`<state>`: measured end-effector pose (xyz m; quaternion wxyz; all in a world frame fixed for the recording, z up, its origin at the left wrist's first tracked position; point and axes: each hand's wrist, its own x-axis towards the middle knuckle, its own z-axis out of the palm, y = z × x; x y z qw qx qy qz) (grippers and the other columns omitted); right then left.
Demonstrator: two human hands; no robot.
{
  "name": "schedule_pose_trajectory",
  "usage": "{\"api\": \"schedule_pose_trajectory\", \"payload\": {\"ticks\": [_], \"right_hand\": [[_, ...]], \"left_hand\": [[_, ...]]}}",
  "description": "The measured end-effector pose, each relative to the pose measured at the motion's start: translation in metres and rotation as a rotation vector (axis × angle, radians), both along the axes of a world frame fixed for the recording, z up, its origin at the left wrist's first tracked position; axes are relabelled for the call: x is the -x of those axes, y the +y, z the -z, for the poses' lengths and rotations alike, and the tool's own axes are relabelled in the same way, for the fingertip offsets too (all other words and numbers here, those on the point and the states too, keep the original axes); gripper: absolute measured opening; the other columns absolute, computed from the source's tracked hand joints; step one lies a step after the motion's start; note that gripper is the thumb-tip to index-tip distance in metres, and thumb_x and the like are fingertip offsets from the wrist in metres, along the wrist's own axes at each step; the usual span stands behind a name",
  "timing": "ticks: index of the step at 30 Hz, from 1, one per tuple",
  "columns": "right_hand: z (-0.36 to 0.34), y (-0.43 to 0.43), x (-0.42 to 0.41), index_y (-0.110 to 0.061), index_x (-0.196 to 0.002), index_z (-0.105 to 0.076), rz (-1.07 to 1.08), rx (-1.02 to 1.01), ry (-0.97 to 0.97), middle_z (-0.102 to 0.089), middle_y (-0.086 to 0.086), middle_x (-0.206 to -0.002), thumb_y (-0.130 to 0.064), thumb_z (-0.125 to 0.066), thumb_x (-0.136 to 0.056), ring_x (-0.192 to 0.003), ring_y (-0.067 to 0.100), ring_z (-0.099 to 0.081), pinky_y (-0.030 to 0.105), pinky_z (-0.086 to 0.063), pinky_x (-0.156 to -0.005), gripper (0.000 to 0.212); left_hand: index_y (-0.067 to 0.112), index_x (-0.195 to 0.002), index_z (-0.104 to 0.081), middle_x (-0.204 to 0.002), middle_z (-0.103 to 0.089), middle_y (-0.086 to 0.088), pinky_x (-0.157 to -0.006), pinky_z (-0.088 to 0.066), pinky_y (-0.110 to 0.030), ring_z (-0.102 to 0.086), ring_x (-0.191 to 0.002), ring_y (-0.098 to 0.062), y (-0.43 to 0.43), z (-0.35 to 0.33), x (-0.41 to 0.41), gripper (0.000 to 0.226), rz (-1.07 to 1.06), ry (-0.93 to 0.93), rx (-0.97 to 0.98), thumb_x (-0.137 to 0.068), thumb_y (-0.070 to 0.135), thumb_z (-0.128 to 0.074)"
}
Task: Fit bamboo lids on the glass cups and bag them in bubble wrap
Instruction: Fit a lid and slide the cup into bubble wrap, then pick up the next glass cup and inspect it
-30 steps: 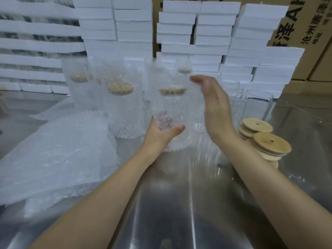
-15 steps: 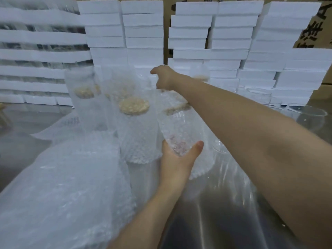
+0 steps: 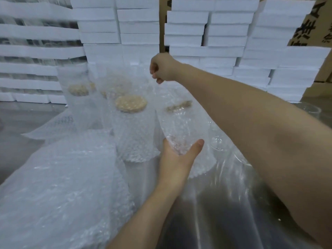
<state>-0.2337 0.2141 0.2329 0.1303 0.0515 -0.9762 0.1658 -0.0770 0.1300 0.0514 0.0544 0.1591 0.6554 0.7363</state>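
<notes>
Bagging step in hand. Left hand [image 3: 177, 155] cups the base of the bagged cup [image 3: 181, 126], just right of the standing wrapped cups [image 3: 133, 126]. Right hand [image 3: 162, 69] pinches the bag top above it; hold unclear. Next: set it beside them.

Clear, glossy bubble wrap [image 3: 59, 186], its surface pebbled with air cells, sheathes glass cups [image 3: 179, 130] capped with pale, matt bamboo lids [image 3: 130, 104]. The counter [image 3: 206, 221] beneath gleams like polished metal. Matt white foam boxes [image 3: 206, 27] and brown cardboard [image 3: 305, 24] fill the upper frame.
</notes>
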Motion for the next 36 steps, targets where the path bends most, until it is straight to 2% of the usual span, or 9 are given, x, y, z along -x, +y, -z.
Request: {"api": "schedule_pose_trajectory", "payload": {"ticks": [4, 10, 12, 15, 17, 20, 27, 32, 36], "right_hand": [[-0.044, 0.009, -0.046, 0.002, -0.112, -0.06, -0.018, -0.032, 0.143, -0.058, 0.011, -0.1, 0.001, -0.055, -0.095, -0.073, 0.02, -0.063, 0.021, -0.054, -0.063, 0.017], [-0.082, 0.007, -0.156, -0.012, -0.118, -0.059, 0.003, -0.091, 0.425, -0.052, -0.002, -0.097, -0.013, -0.053, -0.096, -0.071, 0.007, -0.049, 0.003, -0.038, -0.051, 0.023], [-0.085, 0.009, -0.194, -0.012, -0.116, -0.058, 0.068, -0.056, 0.429, -0.055, -0.001, -0.087, -0.011, -0.047, -0.095, -0.069, 0.008, -0.052, 0.005, -0.045, -0.063, 0.023], [-0.078, 0.011, -0.243, 0.006, -0.132, -0.049, 0.161, -0.059, 0.305, -0.059, 0.027, -0.12, -0.008, -0.04, -0.097, -0.11, 0.035, -0.06, 0.038, -0.042, -0.1, 0.038], [-0.065, 0.012, -0.266, 0.005, -0.128, -0.054, 0.175, -0.062, 0.251, -0.063, 0.02, -0.096, -0.012, -0.047, -0.098, -0.087, 0.027, -0.063, 0.033, -0.053, -0.087, 0.035], [-0.034, 0.016, -0.28, -0.008, -0.106, -0.068, 0.157, -0.072, 0.169, -0.055, -0.007, -0.07, -0.011, -0.059, -0.09, -0.058, 0.004, -0.051, 0.013, -0.039, -0.046, 0.018], [0.049, 0.025, -0.276, -0.012, -0.109, -0.062, 0.298, -0.053, 0.041, -0.06, 0.005, -0.107, -0.006, -0.051, -0.085, -0.103, 0.026, -0.057, 0.039, -0.049, -0.088, 0.027], [0.067, 0.029, -0.274, -0.013, -0.12, -0.05, 0.371, -0.144, 0.078, -0.048, 0.008, -0.121, -0.006, -0.049, -0.089, -0.102, 0.032, -0.054, 0.036, -0.04, -0.076, 0.031], [0.075, 0.003, -0.292, -0.009, -0.125, -0.047, 0.252, -0.04, 0.483, -0.045, 0.011, -0.126, -0.005, -0.051, -0.087, -0.077, 0.025, -0.049, 0.035, -0.035, -0.065, 0.039]], "left_hand": [[0.024, -0.13, -0.05, -0.119, -0.065, 0.011, -0.089, -0.05, -0.016, -0.063, -0.106, -0.001, -0.001, -0.003, -0.002, 0.057, 0.041, 0.062, -0.02, -0.079, 0.029, -0.077], [0.027, -0.123, -0.051, -0.111, -0.064, 0.016, -0.075, -0.045, -0.003, -0.062, -0.092, 0.014, -0.003, -0.007, -0.002, 0.049, -0.017, 0.063, 0.006, -0.081, 0.031, -0.075], [0.016, -0.13, -0.051, -0.118, -0.066, 0.003, -0.093, -0.05, -0.021, -0.065, -0.105, -0.004, -0.005, -0.008, -0.001, 0.056, -0.026, 0.039, 0.017, -0.082, 0.035, -0.074], [0.006, -0.129, -0.05, -0.118, -0.062, -0.023, -0.097, -0.049, -0.05, -0.062, -0.11, -0.034, -0.005, -0.011, -0.006, 0.064, -0.084, 0.012, 0.022, -0.082, 0.042, -0.073], [0.0, -0.13, -0.046, -0.122, -0.053, -0.033, -0.092, -0.045, -0.058, -0.055, -0.111, -0.043, -0.006, -0.012, -0.01, 0.077, -0.121, -0.008, 0.032, -0.078, 0.049, -0.075], [0.0, -0.131, -0.047, -0.121, -0.062, -0.021, -0.097, -0.05, -0.045, -0.063, -0.109, -0.03, -0.008, -0.012, -0.013, 0.085, -0.097, 0.017, 0.011, -0.07, 0.05, -0.077], [0.02, -0.124, -0.042, -0.108, -0.06, 0.007, -0.081, -0.048, -0.021, -0.061, -0.099, -0.006, -0.007, -0.002, -0.005, 0.067, -0.182, 0.082, 0.024, -0.074, 0.043, -0.081], [0.015, -0.135, -0.035, -0.129, -0.055, -0.002, -0.105, -0.044, -0.036, -0.056, -0.117, -0.015, -0.007, -0.003, -0.003, 0.081, -0.184, 0.084, 0.037, -0.073, 0.04, -0.082], [0.012, -0.138, -0.033, -0.136, -0.051, -0.009, -0.107, -0.043, -0.038, -0.052, -0.124, -0.021, -0.006, -0.002, -0.003, 0.081, -0.206, 0.108, 0.017, -0.076, 0.033, -0.08]]}}
